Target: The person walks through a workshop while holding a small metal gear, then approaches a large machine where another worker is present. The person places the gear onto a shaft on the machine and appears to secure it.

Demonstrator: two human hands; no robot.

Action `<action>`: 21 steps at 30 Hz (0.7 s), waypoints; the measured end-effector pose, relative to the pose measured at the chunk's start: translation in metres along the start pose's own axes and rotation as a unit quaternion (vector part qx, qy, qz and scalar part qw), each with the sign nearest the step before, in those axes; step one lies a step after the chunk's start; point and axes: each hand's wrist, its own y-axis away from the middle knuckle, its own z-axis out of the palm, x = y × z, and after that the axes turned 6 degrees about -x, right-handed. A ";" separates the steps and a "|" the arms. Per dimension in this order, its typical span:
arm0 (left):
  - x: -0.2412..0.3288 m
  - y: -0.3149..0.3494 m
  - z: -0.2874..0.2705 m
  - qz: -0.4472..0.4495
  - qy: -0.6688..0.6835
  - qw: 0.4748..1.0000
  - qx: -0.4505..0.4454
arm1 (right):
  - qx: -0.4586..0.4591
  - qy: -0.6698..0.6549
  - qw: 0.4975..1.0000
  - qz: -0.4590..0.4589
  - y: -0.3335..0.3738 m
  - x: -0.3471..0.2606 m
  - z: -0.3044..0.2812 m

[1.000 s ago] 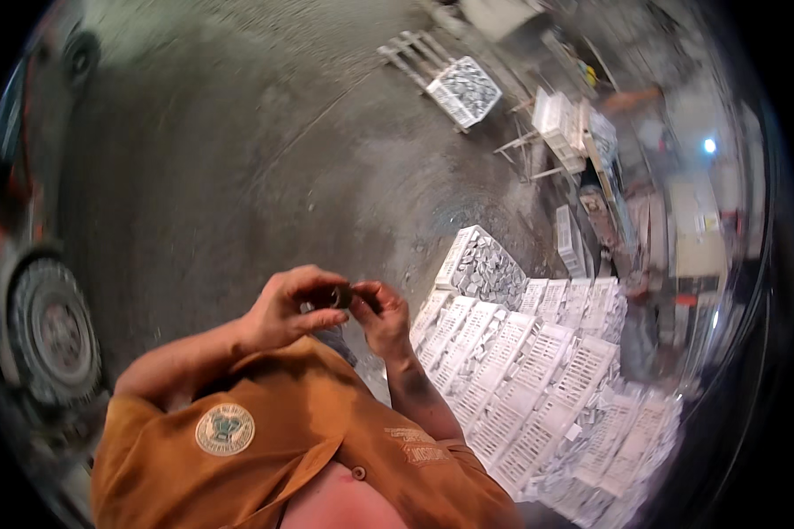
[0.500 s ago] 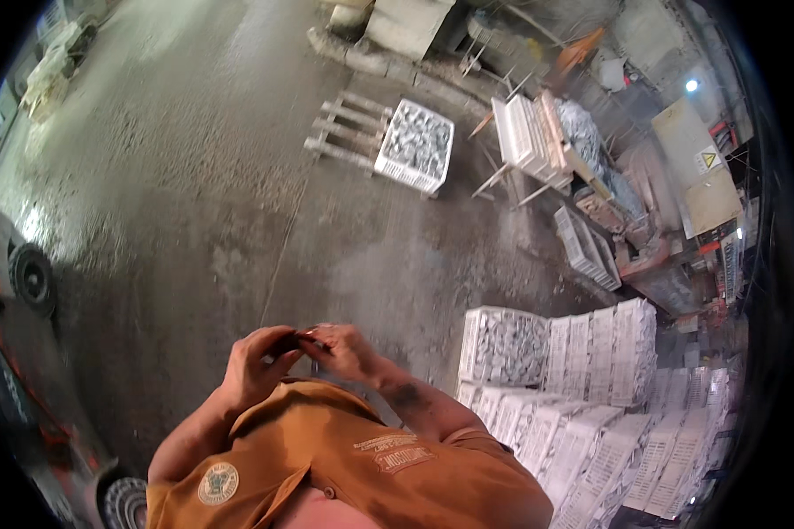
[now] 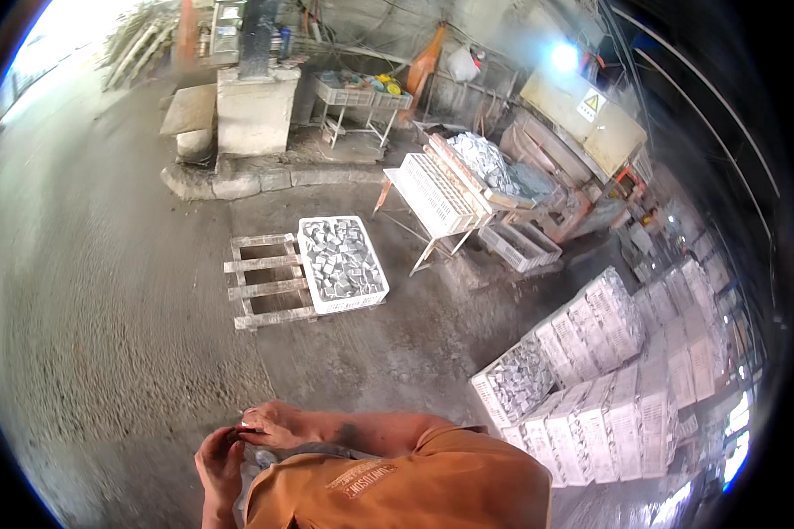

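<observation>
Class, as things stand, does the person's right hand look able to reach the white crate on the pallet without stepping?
Probably not: the right hand is close beside the left hand, and a stretch of floor separates both from the white crate.

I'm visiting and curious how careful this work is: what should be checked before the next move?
1. Left hand and right hand close together: ok.
2. Both gloved: not ok, they are bare.
3. Anything held between them: cannot tell, too small and hidden.
4. White plastic crate resting on the wooden pallet: ok.
5. Stacked crates standing straight: cannot tell, the fisheye bends edges.
6. Lamp lit: ok.
</observation>
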 end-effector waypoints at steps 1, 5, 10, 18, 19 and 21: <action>0.004 -0.035 -0.014 -0.002 -0.004 1.000 -0.027 | 0.022 -0.002 1.000 0.015 -0.021 0.019 -0.010; 0.004 -0.188 -0.063 -0.008 -0.044 0.996 -0.074 | 0.108 -0.021 0.993 0.044 -0.115 0.097 -0.059; -0.010 -0.384 -0.109 -0.037 -0.113 0.985 -0.127 | 0.132 -0.073 0.986 0.065 -0.234 0.231 -0.122; 0.041 -0.651 -0.191 -0.046 -0.062 0.992 -0.099 | 0.081 -0.048 0.995 0.042 -0.448 0.342 -0.282; 0.044 -0.685 -0.200 -0.042 -0.036 0.993 -0.105 | 0.090 -0.030 0.995 0.027 -0.473 0.360 -0.298; 0.048 -0.754 -0.211 -0.052 -0.008 0.991 -0.127 | 0.106 -0.036 0.993 0.046 -0.516 0.398 -0.331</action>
